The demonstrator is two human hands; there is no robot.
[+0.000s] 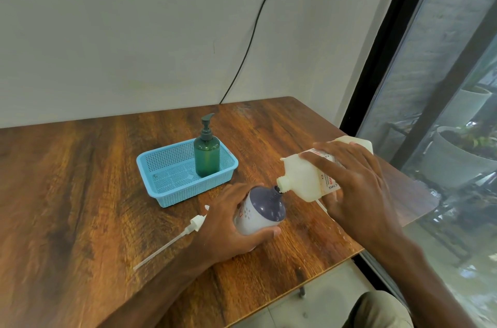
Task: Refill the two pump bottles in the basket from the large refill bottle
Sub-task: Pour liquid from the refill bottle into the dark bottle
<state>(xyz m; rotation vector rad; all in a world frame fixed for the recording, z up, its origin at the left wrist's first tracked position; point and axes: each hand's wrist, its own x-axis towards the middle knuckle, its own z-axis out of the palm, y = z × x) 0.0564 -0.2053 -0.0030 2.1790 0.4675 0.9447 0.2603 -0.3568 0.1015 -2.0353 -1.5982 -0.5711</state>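
My left hand (231, 228) grips a white bottle with a dark purple top (262, 210), tilted toward the right, its neck uncapped. My right hand (349, 182) holds the large cream refill bottle (304, 177) tipped on its side, its spout touching the purple bottle's neck. A white pump head with a long tube (188, 231) lies on the table left of my left hand. A dark green pump bottle (207, 153) stands upright in the right end of the light blue basket (164, 193).
The wooden table (80, 193) ends close to my right hand, with a glass window and potted plants beyond. A black cable hangs down the wall behind the basket. Small drops glisten on the table near its front right edge.
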